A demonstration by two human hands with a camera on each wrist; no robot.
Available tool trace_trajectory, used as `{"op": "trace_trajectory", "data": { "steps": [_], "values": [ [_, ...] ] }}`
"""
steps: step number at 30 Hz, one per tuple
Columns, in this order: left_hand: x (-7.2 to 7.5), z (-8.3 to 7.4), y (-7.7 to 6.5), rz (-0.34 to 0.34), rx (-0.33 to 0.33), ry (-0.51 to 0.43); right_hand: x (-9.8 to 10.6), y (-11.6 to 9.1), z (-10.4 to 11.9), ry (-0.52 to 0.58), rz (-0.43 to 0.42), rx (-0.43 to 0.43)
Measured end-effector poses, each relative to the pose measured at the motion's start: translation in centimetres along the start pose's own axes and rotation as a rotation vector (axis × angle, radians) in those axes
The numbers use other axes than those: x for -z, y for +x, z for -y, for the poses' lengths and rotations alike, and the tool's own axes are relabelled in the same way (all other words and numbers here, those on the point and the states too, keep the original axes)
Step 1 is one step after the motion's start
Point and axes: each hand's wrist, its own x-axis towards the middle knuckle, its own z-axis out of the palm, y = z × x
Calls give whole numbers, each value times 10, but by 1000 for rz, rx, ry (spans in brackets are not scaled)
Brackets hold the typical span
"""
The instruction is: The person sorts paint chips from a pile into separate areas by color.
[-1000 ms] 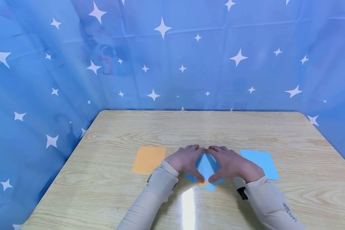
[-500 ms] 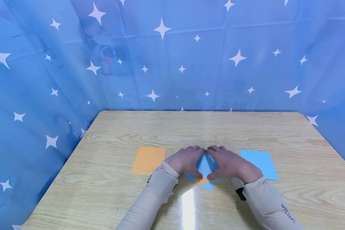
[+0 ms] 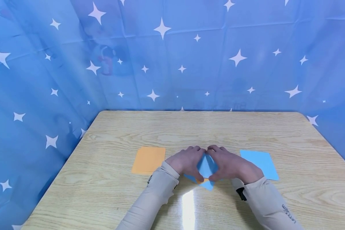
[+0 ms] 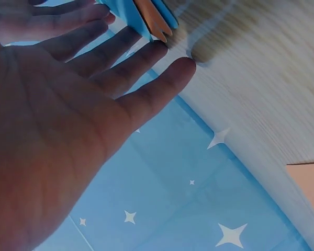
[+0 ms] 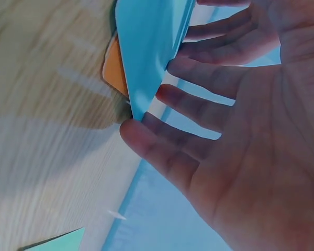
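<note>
Between both hands is a loose pile of blue and orange paper cards (image 3: 206,166), fanned unevenly. My left hand (image 3: 187,161) cups the pile's left side, fingertips at the far edge and thumb by the near edge. On the opposite side my right hand (image 3: 229,164) mirrors it. The left wrist view has long, nearly straight fingers meeting the card corners (image 4: 133,18). Seen from the right wrist, a blue card (image 5: 146,52) lies over an orange card (image 5: 114,70), with the fingertips along its edge. An orange piece and blue corners stick out near the thumbs.
Left of the hands lie orange square cards (image 3: 149,159), slightly offset from each other. Blue square cards (image 3: 261,164) lie to the right. The wooden table (image 3: 166,127) ends at a blue star-patterned cloth (image 3: 184,80) behind it.
The thumbs shift slightly at the pile's near edge. Fewer blue corners show there, and the orange piece is less exposed. The side cards stay put.
</note>
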Motion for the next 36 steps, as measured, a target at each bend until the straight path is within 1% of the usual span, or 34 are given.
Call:
{"op": "trace_trajectory", "data": {
  "steps": [4, 7, 10, 14, 17, 20, 23, 26, 36],
  "values": [
    [3, 1, -2, -30, -24, 17, 2, 0, -1, 7, 2, -18],
    [8, 2, -6, -65, -51, 24, 8, -2, -1, 4, -21, -9],
    [16, 3, -11, -100, -72, 16, 15, -7, 0, 3, -78, 11],
    [30, 5, -20, -154, -94, 14, 25, -15, 4, -19, -180, 42],
    [40, 7, -29, -194, -103, 1, 31, -20, 9, -51, -250, 67],
    [49, 7, -40, -230, -110, -29, 37, -24, 14, -63, -300, 86],
    [56, 7, -47, -259, -118, -52, 41, -27, 18, -63, -322, 101],
    [58, 6, -51, -274, -119, -60, 43, -30, 20, -64, -331, 106],
    [59, 2, -49, -273, -117, -40, 44, -34, 21, -77, -337, 102]
  ]
}}
